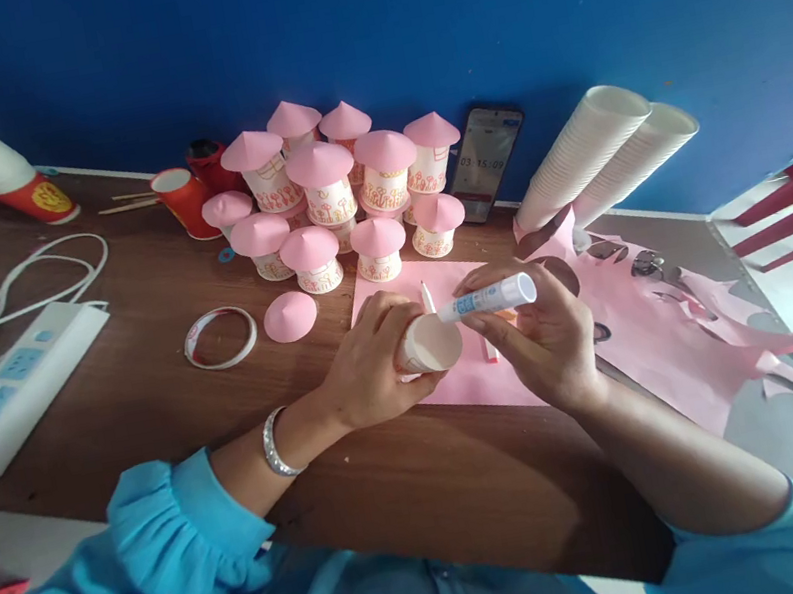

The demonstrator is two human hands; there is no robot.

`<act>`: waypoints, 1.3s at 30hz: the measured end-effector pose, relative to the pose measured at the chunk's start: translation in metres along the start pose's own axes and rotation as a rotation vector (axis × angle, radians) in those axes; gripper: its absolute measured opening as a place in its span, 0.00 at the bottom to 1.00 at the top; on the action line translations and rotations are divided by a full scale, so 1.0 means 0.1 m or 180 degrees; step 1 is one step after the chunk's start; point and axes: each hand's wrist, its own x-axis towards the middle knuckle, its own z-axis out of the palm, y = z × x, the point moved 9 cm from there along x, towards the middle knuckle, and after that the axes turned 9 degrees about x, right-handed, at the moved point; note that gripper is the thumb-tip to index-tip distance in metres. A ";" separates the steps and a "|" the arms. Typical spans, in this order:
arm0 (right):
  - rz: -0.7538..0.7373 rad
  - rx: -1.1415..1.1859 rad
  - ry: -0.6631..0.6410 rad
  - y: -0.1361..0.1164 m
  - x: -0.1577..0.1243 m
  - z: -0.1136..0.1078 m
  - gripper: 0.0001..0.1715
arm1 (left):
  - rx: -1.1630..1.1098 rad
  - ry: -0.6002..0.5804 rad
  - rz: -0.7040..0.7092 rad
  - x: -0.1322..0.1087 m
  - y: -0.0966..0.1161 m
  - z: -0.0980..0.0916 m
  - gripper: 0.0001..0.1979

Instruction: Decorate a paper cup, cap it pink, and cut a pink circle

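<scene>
My left hand [378, 366] is wrapped round a small paper cup [432, 344], tilted so that one round end faces me. In my right hand [544, 333] is a white and blue glue stick [488, 298], its tip at the cup's edge; whether they touch I cannot tell. Under both hands lies a pink paper sheet [473, 388], with a white pen-like thing [428, 296] on it. A loose pink paper cone [290, 316] rests on the table left of the sheet. Behind stand several decorated cups with pink cone tops [321, 170], some stacked.
A roll of tape [221, 337] and a white power strip [23, 385] with its cable lie at left. Red cups [183, 203] stand behind. A phone [492, 159] leans on the blue wall near stacked white cups [582, 154]. Cut pink paper [665, 333] and scissors [646, 265] lie right.
</scene>
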 end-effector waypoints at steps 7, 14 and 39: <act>-0.0324 -0.0627 -0.0437 -0.15 -0.02 0.15 0.11 | 0.0170 -0.0132 0.0048 -0.04 0.00 0.05 0.25; -0.0033 -0.0761 -0.0203 -0.02 0.01 0.06 0.09 | 0.0145 -0.0113 0.0298 -0.05 0.09 0.04 0.27; 0.0131 -0.0451 -0.0176 0.03 -0.06 0.07 0.07 | 0.0371 -0.0393 -0.0180 -0.04 -0.06 0.11 0.23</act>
